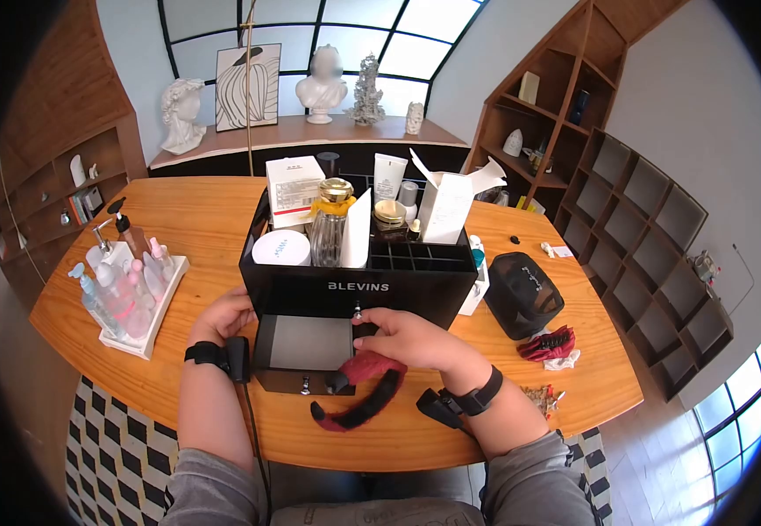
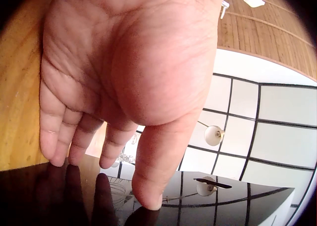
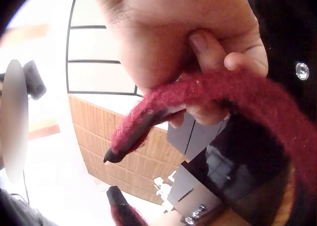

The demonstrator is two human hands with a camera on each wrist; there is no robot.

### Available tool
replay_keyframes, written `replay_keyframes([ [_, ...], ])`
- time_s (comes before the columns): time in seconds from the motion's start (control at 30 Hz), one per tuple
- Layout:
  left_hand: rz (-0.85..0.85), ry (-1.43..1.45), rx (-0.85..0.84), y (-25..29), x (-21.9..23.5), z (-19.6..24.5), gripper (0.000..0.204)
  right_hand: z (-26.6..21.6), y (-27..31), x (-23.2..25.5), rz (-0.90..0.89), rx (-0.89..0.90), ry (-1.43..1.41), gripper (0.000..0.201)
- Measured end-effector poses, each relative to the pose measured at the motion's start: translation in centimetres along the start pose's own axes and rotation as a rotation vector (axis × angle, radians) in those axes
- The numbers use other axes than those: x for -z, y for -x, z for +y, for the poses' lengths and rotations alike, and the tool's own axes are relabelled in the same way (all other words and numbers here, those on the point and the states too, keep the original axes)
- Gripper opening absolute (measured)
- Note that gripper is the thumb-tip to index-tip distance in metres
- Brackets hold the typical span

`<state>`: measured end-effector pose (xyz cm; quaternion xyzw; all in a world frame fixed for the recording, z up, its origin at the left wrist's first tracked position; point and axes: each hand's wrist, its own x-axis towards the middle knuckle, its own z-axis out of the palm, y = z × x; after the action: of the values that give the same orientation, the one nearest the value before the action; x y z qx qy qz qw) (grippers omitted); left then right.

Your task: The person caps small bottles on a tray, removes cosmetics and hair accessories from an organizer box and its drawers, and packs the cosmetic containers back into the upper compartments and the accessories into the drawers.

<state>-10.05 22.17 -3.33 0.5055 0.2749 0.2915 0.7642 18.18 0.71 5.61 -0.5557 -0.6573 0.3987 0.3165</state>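
Note:
A black cosmetics organizer (image 1: 310, 294) lettered BLEVINS stands before me, its lower left drawer (image 1: 306, 337) pulled out, showing a bare grey lining. My left hand (image 1: 223, 316) rests against the organizer's left side; in the left wrist view its fingers (image 2: 84, 137) extend onto the glossy black panel. In front of the organizer, my right hand (image 1: 407, 337) holds a dark red fuzzy headband (image 3: 223, 90) with black tips, fingers curled at the band. Fingertips of this hand are right at the upper crystal knob (image 1: 358, 309). The headband hangs partly over the open drawer's right corner.
Bottles, jars and boxes fill the organizer's top. A white tray (image 1: 148, 351) of pump bottles stands at left on the wooden table (image 1: 188, 210). To the right lie a black mesh pouch (image 1: 521, 298), a dark red hair clip (image 1: 547, 344) and small trinkets (image 1: 543, 399).

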Motion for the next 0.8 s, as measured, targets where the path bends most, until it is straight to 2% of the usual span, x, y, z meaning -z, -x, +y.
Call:
replay_keyframes([
  [0.1,-0.018,0.035,-0.007,0.2,-0.3,0.2,0.037,-0.8,0.6,0.0,-0.031,-0.052,-0.028,0.047],
  [0.17,-0.018,0.004,-0.026,0.5,-0.6,0.5,0.039,-1.8,1.1,0.2,-0.093,-0.081,0.073,0.045],
  [0.2,-0.019,0.003,-0.026,0.6,-0.7,0.6,0.039,-1.8,1.4,0.2,-0.091,-0.013,0.122,0.046],
  [0.23,0.000,-0.011,-0.008,0.6,-0.6,0.7,0.039,-2.3,1.8,0.2,-0.090,-0.014,0.121,0.046],
  [0.3,0.020,-0.025,0.013,1.0,-1.0,1.0,0.039,-3.9,2.8,0.4,-0.174,0.004,0.322,0.048],
  [0.4,0.087,-0.054,0.096,1.6,-1.8,1.5,0.039,-6.3,4.3,0.3,-0.247,-0.038,0.397,0.053],
  [0.6,0.049,-0.008,0.077,1.4,-1.7,1.2,0.040,-6.4,6.2,-0.9,-0.303,0.029,0.614,0.059],
  [0.8,-0.024,0.061,0.070,1.1,-1.3,0.9,0.042,-7.8,7.0,-1.4,-0.365,-0.038,0.671,0.054],
])
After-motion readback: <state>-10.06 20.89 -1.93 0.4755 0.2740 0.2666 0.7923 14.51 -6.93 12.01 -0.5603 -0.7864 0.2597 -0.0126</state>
